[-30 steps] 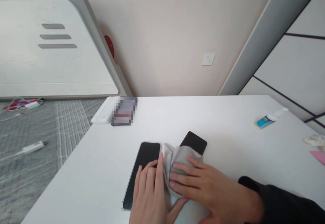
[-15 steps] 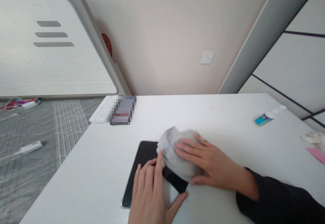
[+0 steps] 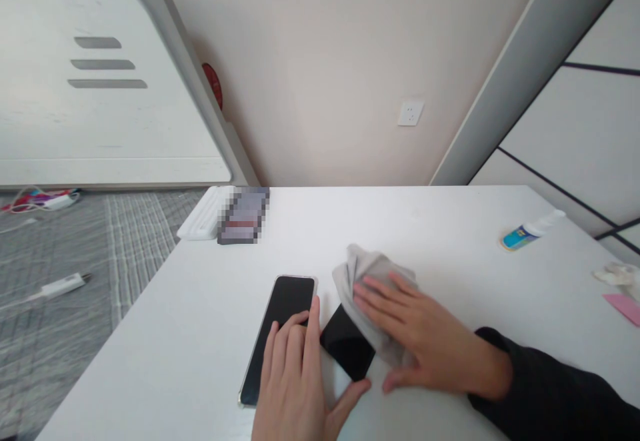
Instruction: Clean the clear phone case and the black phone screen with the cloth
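My left hand (image 3: 295,374) lies with its fingers stretched out over a black phone (image 3: 277,314) with a clear edge. Its thumb reaches right to the near corner of a second flat, glossy black device (image 3: 349,344); its forefinger runs along that device's left side. A crumpled grey cloth (image 3: 367,274) covers the far part of this device, so its full shape is hidden. Pressing on the cloth is my right hand (image 3: 407,331), its fingers together on top and its thumb against the near edge.
Everything sits on a white table (image 3: 165,334). A small spray bottle (image 3: 525,234) lies at the right, with crumpled white tissue (image 3: 620,274) and a pink piece (image 3: 623,308) beyond. White case (image 3: 205,214) and blurred dark item (image 3: 243,216) are at the back left. A grey bed (image 3: 75,334) adjoins.
My right hand has slid the cloth a little to the right and toward me, baring the phone's far right corner and more of the second black device. My left hand has stayed in place.
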Action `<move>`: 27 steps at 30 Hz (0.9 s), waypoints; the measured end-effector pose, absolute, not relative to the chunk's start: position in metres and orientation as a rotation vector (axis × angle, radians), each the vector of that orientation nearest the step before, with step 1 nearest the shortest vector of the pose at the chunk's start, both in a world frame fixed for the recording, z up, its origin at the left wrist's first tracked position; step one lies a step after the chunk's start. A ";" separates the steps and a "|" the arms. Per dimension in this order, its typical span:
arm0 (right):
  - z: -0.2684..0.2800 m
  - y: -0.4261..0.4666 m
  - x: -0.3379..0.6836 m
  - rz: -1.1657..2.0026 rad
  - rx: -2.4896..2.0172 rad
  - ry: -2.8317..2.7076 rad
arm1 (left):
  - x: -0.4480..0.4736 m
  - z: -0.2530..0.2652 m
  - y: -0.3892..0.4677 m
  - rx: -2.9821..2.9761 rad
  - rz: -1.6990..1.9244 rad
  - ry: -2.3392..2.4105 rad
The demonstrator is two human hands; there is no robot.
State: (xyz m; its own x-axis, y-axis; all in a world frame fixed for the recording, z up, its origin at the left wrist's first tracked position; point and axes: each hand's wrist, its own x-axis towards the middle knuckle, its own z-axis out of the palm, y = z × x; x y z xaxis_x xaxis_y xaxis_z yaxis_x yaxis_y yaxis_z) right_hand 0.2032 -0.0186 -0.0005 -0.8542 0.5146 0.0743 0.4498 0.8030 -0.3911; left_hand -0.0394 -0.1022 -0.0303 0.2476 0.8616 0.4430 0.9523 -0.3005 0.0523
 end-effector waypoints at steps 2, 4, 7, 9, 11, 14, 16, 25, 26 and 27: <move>0.001 -0.023 0.200 0.714 -0.491 -2.884 | -0.039 -0.031 -0.104 -2.295 -0.585 -1.660; 0.000 -0.020 0.201 0.756 -0.442 -2.879 | -0.039 -0.030 -0.104 -2.288 -0.600 -1.644; -0.004 -0.005 0.211 0.537 -0.797 -2.773 | -0.038 -0.028 -0.104 -2.289 -0.602 -1.681; -0.005 -0.003 0.215 0.447 -0.915 -2.739 | -0.037 -0.027 -0.103 -2.297 -0.604 -1.696; -0.003 -0.010 0.211 0.540 -0.761 -2.803 | -0.037 -0.026 -0.102 -2.303 -0.602 -1.689; 0.000 -0.021 0.200 0.762 -0.425 -2.877 | -0.038 -0.026 -0.102 -2.318 -0.587 -1.658; -0.001 -0.017 0.202 0.728 -0.518 -2.846 | -0.038 -0.025 -0.102 -2.315 -0.589 -1.646; 0.001 -0.017 0.201 0.717 -0.462 -2.861 | -0.038 -0.025 -0.100 -2.306 -0.619 -1.639; 0.001 -0.017 0.200 0.727 -0.453 -2.863 | -0.038 -0.025 -0.099 -2.312 -0.616 -1.640; 0.001 -0.014 0.201 0.692 -0.518 -2.854 | -0.038 -0.026 -0.100 -2.313 -0.618 -1.644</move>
State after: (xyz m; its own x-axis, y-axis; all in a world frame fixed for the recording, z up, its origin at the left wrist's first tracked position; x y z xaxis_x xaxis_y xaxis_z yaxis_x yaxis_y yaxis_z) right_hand 0.2015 -0.0138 0.0008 -0.9273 0.3671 0.0724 0.2932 0.8331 -0.4690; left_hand -0.0384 -0.0995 -0.0255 0.2791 0.8389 0.4673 0.9390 -0.3402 0.0498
